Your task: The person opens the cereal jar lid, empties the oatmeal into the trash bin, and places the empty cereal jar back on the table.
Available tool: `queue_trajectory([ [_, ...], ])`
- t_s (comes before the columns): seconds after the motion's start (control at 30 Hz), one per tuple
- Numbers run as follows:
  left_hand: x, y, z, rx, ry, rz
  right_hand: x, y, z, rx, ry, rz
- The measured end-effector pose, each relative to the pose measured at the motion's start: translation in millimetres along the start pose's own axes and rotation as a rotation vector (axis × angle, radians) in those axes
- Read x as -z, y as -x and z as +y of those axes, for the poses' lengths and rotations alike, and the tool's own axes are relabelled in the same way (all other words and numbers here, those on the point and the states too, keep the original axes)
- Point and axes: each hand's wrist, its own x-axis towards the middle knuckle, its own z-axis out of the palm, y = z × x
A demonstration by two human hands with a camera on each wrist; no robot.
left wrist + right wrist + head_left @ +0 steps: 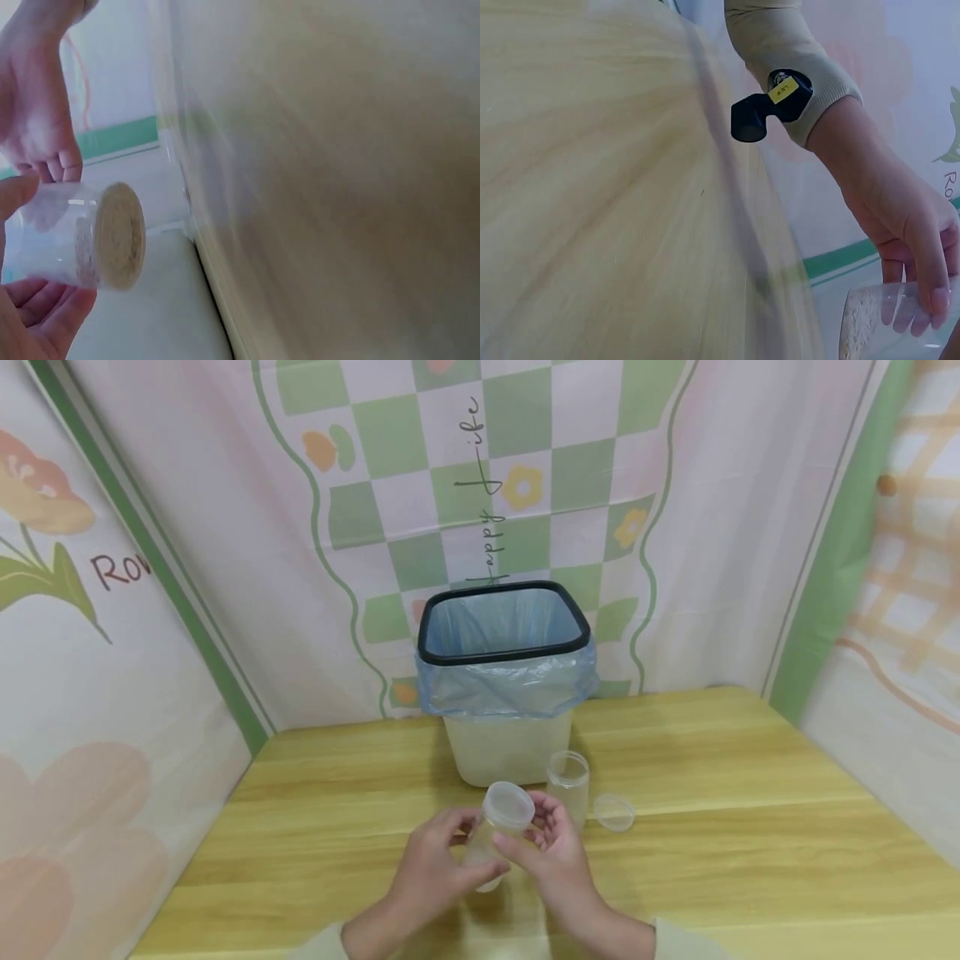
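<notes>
A clear plastic jar (pixel 480 852) with a translucent lid (pixel 509 804) is held tilted above the table. Pale, grainy material shows at the bottom of the jar (pixel 120 236) in the left wrist view. My left hand (pixel 431 864) grips the jar's body between thumb and fingers. With its thumb and curled fingers, my right hand (pixel 558 860) holds the lid end from the other side. Behind the right hand stands a second clear jar (pixel 568 777), uncovered. A loose clear lid (pixel 614 812) lies flat to its right.
A light-coloured bin (pixel 510 747) with a black rim (pixel 506 656) and a blue liner bag (pixel 510 681) stands at the back of the wood-grain table (pixel 315 827). Patterned curtains (pixel 720 527) surround the table at the back and sides.
</notes>
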Motion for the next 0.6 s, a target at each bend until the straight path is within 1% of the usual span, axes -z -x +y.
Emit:
queue_trajectory([
  [0.2,-3.3,3.1,3.3,-0.099,-0.176,0.063,-6.5,2.0,4.4,-0.012,0.040,0.044],
  [0.27,-4.0,3.7,4.5,-0.109,-0.213,0.070,-7.8,2.4,5.2,-0.024,0.044,0.051],
  [0.33,-4.4,4.5,5.2,-0.109,-0.237,0.068,-8.4,3.0,5.8,-0.034,0.052,0.055],
  [0.43,-5.2,6.1,4.7,-0.107,-0.248,0.065,-9.3,3.9,5.8,-0.049,0.056,0.060],
  [0.6,-6.5,6.9,0.7,-0.153,-0.226,0.077,-9.1,4.3,6.1,-0.050,0.068,0.054],
])
